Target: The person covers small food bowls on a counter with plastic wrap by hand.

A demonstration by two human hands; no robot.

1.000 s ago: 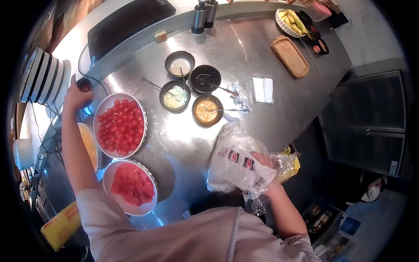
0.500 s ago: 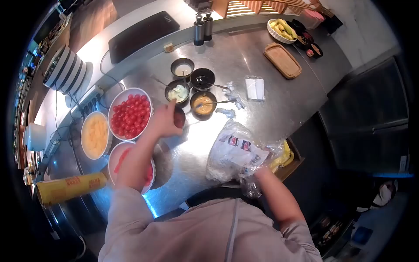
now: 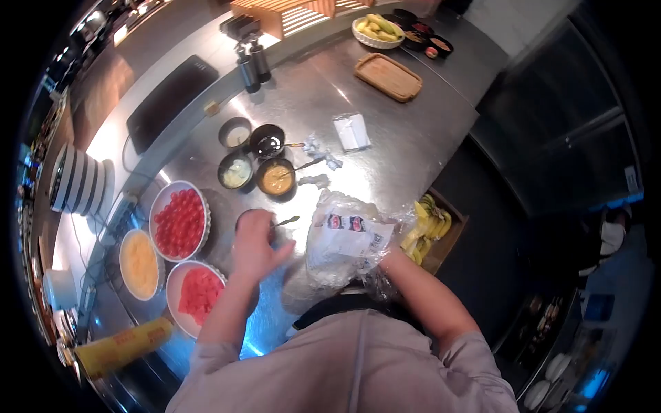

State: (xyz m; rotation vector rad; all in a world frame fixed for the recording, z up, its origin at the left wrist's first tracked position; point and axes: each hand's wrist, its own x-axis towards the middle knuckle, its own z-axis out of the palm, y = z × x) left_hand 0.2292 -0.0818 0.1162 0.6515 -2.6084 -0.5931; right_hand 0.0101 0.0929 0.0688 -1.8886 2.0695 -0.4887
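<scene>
My left hand is over a small dark bowl, thumb stretched out to the right and clear of the bowl. Its fingers cover most of the bowl, and a spoon sticks out beside them. My right hand is at the right end of a clear plastic bag with a white printed label. Crumpled plastic hides its fingers. Several dark bowls stand beyond my left hand, among them a white-sauce bowl and an orange-sauce bowl.
On the left stand white bowls of cherry tomatoes, red fruit pieces and yellow pieces, near a yellow roll. Bananas lie in a box at the right edge. Farther back are white napkins and a wooden tray.
My left hand has come nearer my body, and the small dark bowl beneath it has shifted the same way. My right hand stays at the bag. The camera view has turned.
</scene>
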